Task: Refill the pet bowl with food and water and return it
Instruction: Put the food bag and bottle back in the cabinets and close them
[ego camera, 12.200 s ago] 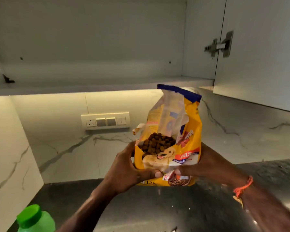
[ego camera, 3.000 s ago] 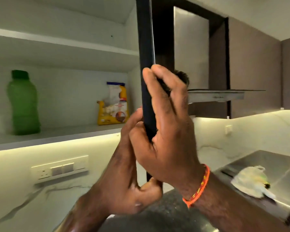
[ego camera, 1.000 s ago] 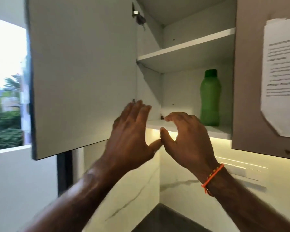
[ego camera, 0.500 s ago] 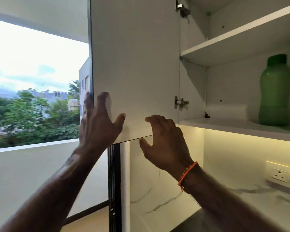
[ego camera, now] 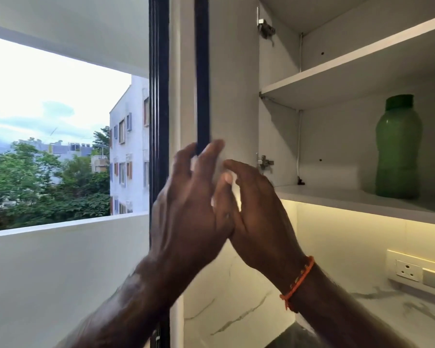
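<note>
The white cabinet door stands nearly edge-on to me, its dark edge toward the window. My left hand is at the door's lower corner with its fingers curled around that dark edge. Touching it on the right, my right hand, with an orange wrist band, rests bent fingertips on the door's inner face and holds nothing. A green water bottle stands upright on the lower cabinet shelf, to the right of both hands. No pet bowl or food bag is in view.
A dark window frame runs just left of the door, with buildings and trees outside. An upper shelf sits above the bottle. A wall socket panel is mounted on the lit marble backsplash at lower right.
The door has swung from broad-face to nearly edge-on. My left hand went from flat on its outer face to hooked on its edge, and both hands have come together.
</note>
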